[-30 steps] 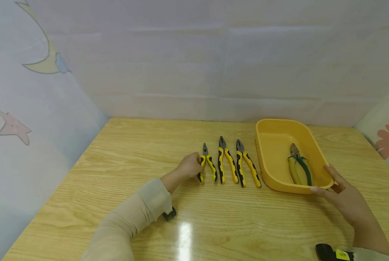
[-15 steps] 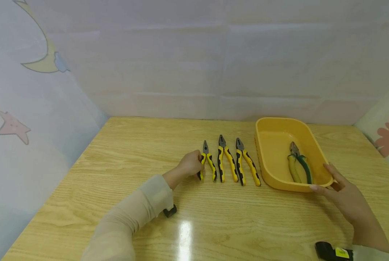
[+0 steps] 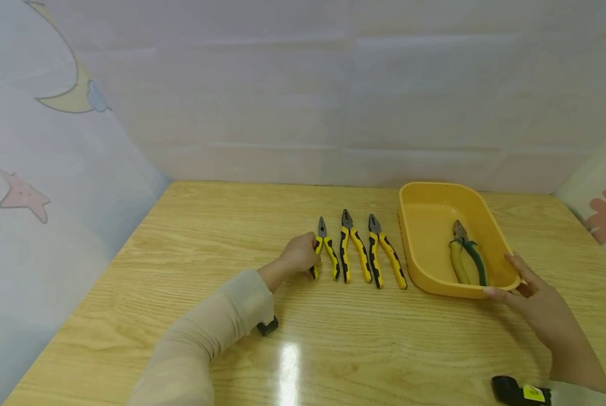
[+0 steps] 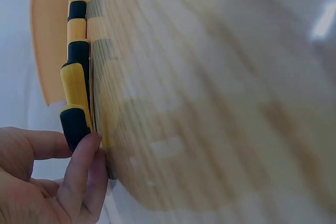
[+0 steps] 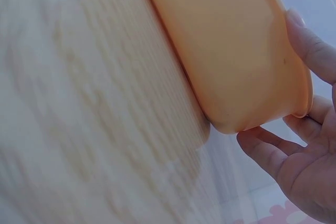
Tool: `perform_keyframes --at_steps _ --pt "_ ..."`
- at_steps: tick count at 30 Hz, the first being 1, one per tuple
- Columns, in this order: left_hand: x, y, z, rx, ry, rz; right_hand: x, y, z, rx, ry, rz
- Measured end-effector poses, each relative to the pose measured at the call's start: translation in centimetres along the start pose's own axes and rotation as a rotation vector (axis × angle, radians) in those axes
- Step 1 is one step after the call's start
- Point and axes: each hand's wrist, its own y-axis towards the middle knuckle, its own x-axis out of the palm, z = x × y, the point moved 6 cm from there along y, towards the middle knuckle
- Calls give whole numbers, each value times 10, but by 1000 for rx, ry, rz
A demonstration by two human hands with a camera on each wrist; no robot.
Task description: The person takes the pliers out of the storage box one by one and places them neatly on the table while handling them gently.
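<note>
In the head view, my left hand (image 3: 301, 253) pinches the left handle of the smallest pliers (image 3: 330, 256), a narrow-nosed pair with yellow-and-black grips. Its jaws point away from me, and my fingers cover part of that handle. The left wrist view has thumb and fingertips on the black-and-yellow handle (image 4: 76, 124) close to the tabletop. My right hand (image 3: 544, 313) holds the near right corner of a yellow plastic basin (image 3: 425, 259), thumb at the front rim and fingers round the side. Inside the basin lie pliers (image 3: 474, 262) with one yellow and one green handle.
Two larger yellow-and-black pliers (image 3: 358, 251) (image 3: 389, 256) lie side by side between the smallest pair and the basin. The wooden table (image 3: 374, 349) ends at a pale wall covering (image 3: 282, 113) behind, with printed side panels left and right.
The smallest pliers, with my left hand on them, have shifted very slightly right toward the neighbouring pair. The right hand and basin keep their places.
</note>
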Motion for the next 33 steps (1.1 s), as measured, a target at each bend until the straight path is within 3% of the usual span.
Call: perform_keyframes --at_steps 14,24,33 --pt "-1 -1 6 35 158 22 0 -1 1 -8 -9 19" --pt "-1 -2 9 12 221 16 2 -2 1 6 14 -1" --pt "-2 -1 11 58 261 35 1 -1 -1 10 -31 4"
